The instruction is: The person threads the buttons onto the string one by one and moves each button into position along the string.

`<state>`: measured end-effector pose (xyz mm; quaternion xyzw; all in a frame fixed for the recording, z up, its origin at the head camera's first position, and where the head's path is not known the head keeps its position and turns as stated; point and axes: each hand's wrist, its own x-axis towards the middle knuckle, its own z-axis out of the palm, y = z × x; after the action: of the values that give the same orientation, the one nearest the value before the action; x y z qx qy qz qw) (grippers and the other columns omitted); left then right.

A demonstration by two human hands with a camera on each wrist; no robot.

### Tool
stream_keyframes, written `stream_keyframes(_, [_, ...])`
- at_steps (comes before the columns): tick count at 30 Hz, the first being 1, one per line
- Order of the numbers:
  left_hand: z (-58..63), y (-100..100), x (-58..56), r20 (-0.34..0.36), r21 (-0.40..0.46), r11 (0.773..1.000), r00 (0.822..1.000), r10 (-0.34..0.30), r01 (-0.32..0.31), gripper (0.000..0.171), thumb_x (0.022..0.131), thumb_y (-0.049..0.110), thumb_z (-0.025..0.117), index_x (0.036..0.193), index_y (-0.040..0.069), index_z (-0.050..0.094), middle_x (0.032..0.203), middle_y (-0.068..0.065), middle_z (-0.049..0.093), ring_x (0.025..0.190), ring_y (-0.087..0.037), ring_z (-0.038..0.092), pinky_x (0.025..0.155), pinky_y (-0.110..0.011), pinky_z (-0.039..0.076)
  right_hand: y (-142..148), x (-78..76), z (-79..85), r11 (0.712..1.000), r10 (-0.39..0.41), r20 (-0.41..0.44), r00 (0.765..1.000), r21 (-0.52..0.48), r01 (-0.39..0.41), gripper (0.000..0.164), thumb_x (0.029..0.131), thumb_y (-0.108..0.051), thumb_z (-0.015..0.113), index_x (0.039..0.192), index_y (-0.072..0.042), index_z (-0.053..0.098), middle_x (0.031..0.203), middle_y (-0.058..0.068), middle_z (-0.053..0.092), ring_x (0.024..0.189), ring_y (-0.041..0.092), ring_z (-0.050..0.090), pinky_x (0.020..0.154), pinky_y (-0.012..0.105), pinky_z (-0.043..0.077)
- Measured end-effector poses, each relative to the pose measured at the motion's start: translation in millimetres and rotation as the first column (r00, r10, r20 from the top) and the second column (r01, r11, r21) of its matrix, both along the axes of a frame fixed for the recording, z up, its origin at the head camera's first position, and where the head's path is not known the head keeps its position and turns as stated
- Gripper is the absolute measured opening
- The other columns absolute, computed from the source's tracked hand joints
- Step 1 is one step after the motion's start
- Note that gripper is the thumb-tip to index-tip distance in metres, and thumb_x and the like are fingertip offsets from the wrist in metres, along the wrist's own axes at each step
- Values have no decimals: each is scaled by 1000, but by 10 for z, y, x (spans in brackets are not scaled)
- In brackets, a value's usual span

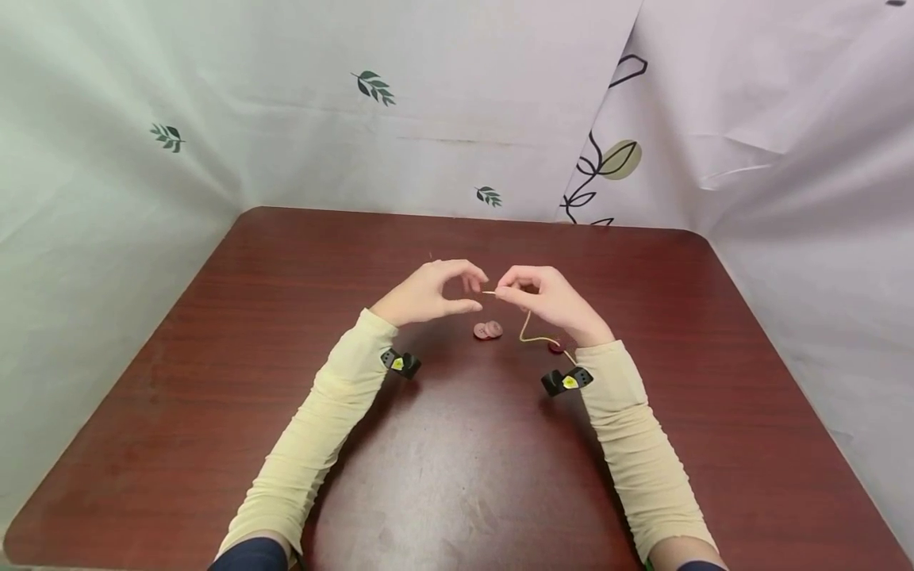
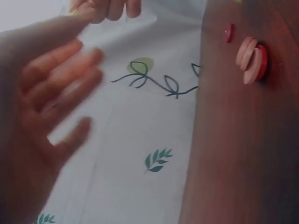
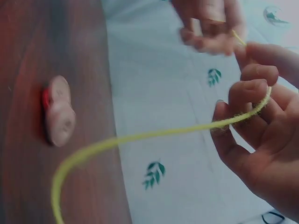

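Observation:
My right hand [image 1: 546, 297] pinches a yellow string [image 3: 163, 132] close to one end, and a short tip sticks out past the fingertips. From that hand the string droops toward the table and runs under the right wrist. Facing the tip, my left hand [image 1: 432, 293] has its thumb and fingers apart, with nothing visibly held; it is blurred in the left wrist view. Below the hands lies a small pile of pink buttons [image 1: 493, 329] with a red button [image 2: 263, 63] against them. Another red button [image 1: 555, 346] sits by the string; whether it is threaded I cannot tell.
The buttons lie on a dark red-brown wooden table [image 1: 286, 381]. White cloth [image 1: 457, 111] with leaf prints hangs behind the table and along its sides. Each wrist wears a small black camera on a strap over a cream sleeve [image 1: 314, 452].

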<state>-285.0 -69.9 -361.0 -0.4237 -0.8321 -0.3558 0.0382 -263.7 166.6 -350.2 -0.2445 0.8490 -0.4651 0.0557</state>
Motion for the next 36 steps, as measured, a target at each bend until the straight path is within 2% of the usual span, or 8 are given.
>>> stream_keyframes(6, [-149, 185, -135, 152, -171, 985, 988, -8, 34, 48, 86, 18, 72, 128, 5, 55, 115, -13, 66, 111, -26, 61, 100, -42, 46, 181, -32, 19, 994, 26, 38, 999, 110, -30, 13, 91, -24, 66, 91, -10, 67, 62, -3, 49, 57, 11, 45, 57, 27, 41])
stream_keyframes(12, [-195, 470, -231, 214, -275, 961, 977, 20, 40, 44, 86, 20, 71, 126, 7, 57, 118, -6, 66, 112, -21, 61, 98, -37, 47, 285, -11, 65, 980, 78, 33, 996, 182, -83, 9, 92, -21, 65, 87, -12, 66, 67, 1, 58, 65, 11, 53, 65, 26, 46])
stream_keyframes(17, [-248, 721, -330, 248, -341, 940, 965, 87, 3, 42, 85, 22, 73, 123, 9, 60, 117, -4, 66, 108, -18, 62, 96, -33, 47, 390, 12, 128, 971, 133, 32, 991, 196, -137, 7, 91, -16, 64, 86, -12, 66, 67, -6, 56, 64, 15, 54, 63, 27, 48])
stream_keyframes(22, [-341, 964, -368, 301, -411, 911, 936, 180, -42, 49, 84, 31, 73, 125, 9, 60, 117, -7, 67, 108, -19, 61, 95, -32, 47, 493, 30, 132, 963, 158, 47, 986, 213, -165, 6, 92, -16, 63, 87, -14, 67, 64, -1, 48, 62, 23, 51, 60, 27, 46])
stream_keyframes(25, [-399, 1108, -370, 273, -457, 886, 937, 216, -72, 46, 83, 31, 73, 122, 9, 62, 116, -6, 67, 107, -19, 61, 94, -32, 48, 523, 39, 121, 961, 159, 52, 986, 220, -166, 7, 93, -16, 63, 87, -17, 67, 64, 0, 48, 62, 21, 51, 61, 29, 48])
stream_keyframes(29, [-488, 1254, -380, 144, -489, 860, 959, 246, -147, 37, 82, 27, 75, 112, 7, 66, 107, -6, 69, 100, -19, 62, 90, -31, 48, 528, 44, 126, 962, 168, 49, 985, 208, -174, 7, 92, -14, 63, 87, -16, 66, 63, -2, 46, 60, 14, 50, 63, 33, 50])
stream_keyframes(32, [-544, 1311, -393, 66, -494, 845, 960, 272, -205, 29, 82, 25, 76, 102, 6, 66, 97, -5, 69, 89, -17, 61, 84, -30, 49, 519, 33, 138, 959, 188, 47, 981, 205, -193, 7, 92, -12, 62, 87, -16, 66, 64, -3, 47, 60, 14, 50, 63, 31, 51])
stream_keyframes(36, [-536, 1342, -414, 54, -487, 842, 954, 295, -233, 19, 82, 21, 75, 87, 8, 63, 83, -3, 64, 76, -15, 55, 76, -30, 48, 509, 7, 150, 954, 196, 35, 980, 224, -199, 9, 92, -13, 62, 86, -17, 66, 63, -4, 46, 61, 23, 51, 60, 28, 48])
